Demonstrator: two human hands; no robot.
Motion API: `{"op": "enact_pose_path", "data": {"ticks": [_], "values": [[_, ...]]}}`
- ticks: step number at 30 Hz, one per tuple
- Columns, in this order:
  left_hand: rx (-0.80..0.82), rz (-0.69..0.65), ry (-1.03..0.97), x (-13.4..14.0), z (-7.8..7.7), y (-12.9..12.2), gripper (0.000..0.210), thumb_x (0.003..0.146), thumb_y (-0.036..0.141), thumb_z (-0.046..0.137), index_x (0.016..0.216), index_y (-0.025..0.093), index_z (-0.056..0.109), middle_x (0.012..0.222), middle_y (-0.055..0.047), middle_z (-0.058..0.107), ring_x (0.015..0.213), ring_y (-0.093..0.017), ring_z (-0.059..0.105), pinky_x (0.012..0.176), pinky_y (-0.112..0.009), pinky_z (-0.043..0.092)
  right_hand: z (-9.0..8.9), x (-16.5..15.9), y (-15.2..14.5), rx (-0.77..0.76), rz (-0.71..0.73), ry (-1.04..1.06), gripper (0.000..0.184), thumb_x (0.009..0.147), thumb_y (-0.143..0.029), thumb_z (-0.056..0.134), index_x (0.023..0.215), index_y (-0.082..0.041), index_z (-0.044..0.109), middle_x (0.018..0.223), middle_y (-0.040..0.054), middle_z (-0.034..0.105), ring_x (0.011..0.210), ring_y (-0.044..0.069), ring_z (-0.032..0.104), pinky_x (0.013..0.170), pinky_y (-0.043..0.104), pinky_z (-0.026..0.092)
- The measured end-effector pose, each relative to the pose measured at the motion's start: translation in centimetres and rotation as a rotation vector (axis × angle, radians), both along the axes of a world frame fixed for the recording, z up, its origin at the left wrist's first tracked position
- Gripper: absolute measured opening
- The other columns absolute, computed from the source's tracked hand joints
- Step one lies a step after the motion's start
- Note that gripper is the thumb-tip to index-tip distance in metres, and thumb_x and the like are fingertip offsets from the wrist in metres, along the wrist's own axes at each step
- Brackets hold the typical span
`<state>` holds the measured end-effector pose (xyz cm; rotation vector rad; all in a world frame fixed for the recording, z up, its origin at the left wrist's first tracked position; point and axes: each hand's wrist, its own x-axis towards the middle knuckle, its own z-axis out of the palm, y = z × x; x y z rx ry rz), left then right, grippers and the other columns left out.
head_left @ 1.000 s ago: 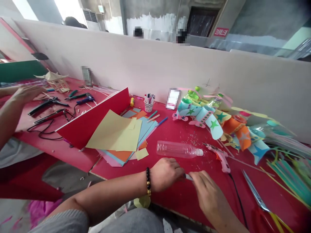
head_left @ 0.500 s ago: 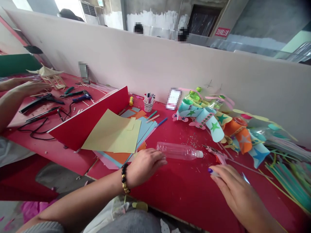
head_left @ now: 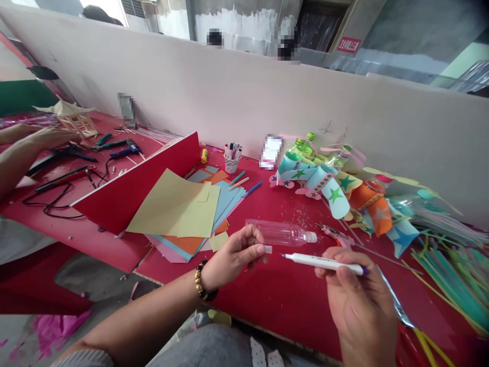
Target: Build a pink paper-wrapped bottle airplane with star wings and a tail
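My right hand [head_left: 361, 298] grips a white marker [head_left: 324, 262] with a purple end; its thin tip is bare and points left. Facing it, my left hand [head_left: 239, 252] pinches a small whitish piece [head_left: 268, 249] between thumb and fingers; its kind is hard to make out. A short gap separates the marker tip from that piece. Just behind my left hand, a clear plastic bottle [head_left: 284, 233] with a white cap lies on its side. Scissors [head_left: 399, 308] with red handles lie by my right hand, partly hidden by it.
Coloured paper sheets [head_left: 179, 204] lie left, against a red divider [head_left: 145, 183]. Behind stand a pen cup [head_left: 231, 163] and a phone [head_left: 271, 152]. Decorated bottle crafts [head_left: 332, 188] and coloured strips [head_left: 451, 280] fill the right. A co-worker's hands [head_left: 46, 137] work beyond the divider.
My right hand has turned and risen, bringing the marker into full view with its tip bare. My left hand has moved right and now pinches the small whitish piece.
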<state>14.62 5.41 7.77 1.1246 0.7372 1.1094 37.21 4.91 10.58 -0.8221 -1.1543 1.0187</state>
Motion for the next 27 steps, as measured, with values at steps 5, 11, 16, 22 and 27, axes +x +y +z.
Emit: {"op": "enact_pose_path", "data": {"ticks": [5, 11, 16, 22, 27], "values": [[0.019, -0.013, -0.022, 0.8, 0.2, -0.1, 0.025, 0.093, 0.037, 0.059, 0.090, 0.016, 0.046, 0.071, -0.001, 0.061, 0.054, -0.006, 0.047, 0.049, -0.017, 0.039, -0.4, -0.3, -0.4, 0.010, 0.039, -0.016, 0.008, 0.089, -0.018, 0.060, 0.095, -0.021, 0.064, 0.095, 0.0039, 0.061, 0.077, 0.015, 0.063, 0.069, 0.031, 0.054], [0.025, -0.017, 0.006, 1.2, 0.5, -0.2, 0.023, 0.093, 0.035, 0.059, 0.089, 0.016, 0.048, 0.071, 0.000, 0.060, 0.054, -0.005, 0.047, 0.049, -0.016, 0.040, -1.3, -0.6, -0.7, 0.000, 0.126, -0.009, 0.009, 0.091, -0.017, 0.058, 0.096, -0.022, 0.064, 0.094, 0.0026, 0.062, 0.080, 0.015, 0.064, 0.072, 0.032, 0.055], [0.044, 0.006, 0.054, 1.5, 0.6, -0.6, 0.023, 0.093, 0.034, 0.060, 0.084, 0.016, 0.049, 0.066, 0.003, 0.055, 0.053, -0.005, 0.046, 0.050, -0.015, 0.040, -2.0, -0.5, -0.9, -0.071, 0.116, -0.002, 0.008, 0.090, -0.019, 0.061, 0.095, -0.023, 0.065, 0.096, 0.0019, 0.065, 0.075, 0.013, 0.067, 0.071, 0.030, 0.056], [0.147, 0.143, 0.154, 1.8, 0.4, -1.3, 0.022, 0.090, 0.031, 0.063, 0.079, 0.017, 0.050, 0.067, 0.003, 0.054, 0.053, -0.006, 0.047, 0.047, -0.016, 0.043, -2.5, -0.9, -1.4, -0.122, 0.083, 0.087, 0.006, 0.087, -0.022, 0.065, 0.093, -0.023, 0.068, 0.089, 0.0022, 0.070, 0.068, 0.016, 0.071, 0.064, 0.029, 0.059], [0.356, 0.190, 0.261, 1.8, 0.2, -1.8, 0.014, 0.092, 0.021, 0.059, 0.080, 0.019, 0.053, 0.072, 0.002, 0.056, 0.057, -0.006, 0.051, 0.054, -0.017, 0.044, -2.4, -2.0, -2.0, -0.112, 0.053, 0.220, 0.005, 0.085, -0.023, 0.068, 0.090, -0.024, 0.069, 0.084, 0.0013, 0.071, 0.064, 0.015, 0.071, 0.057, 0.026, 0.058]]}}
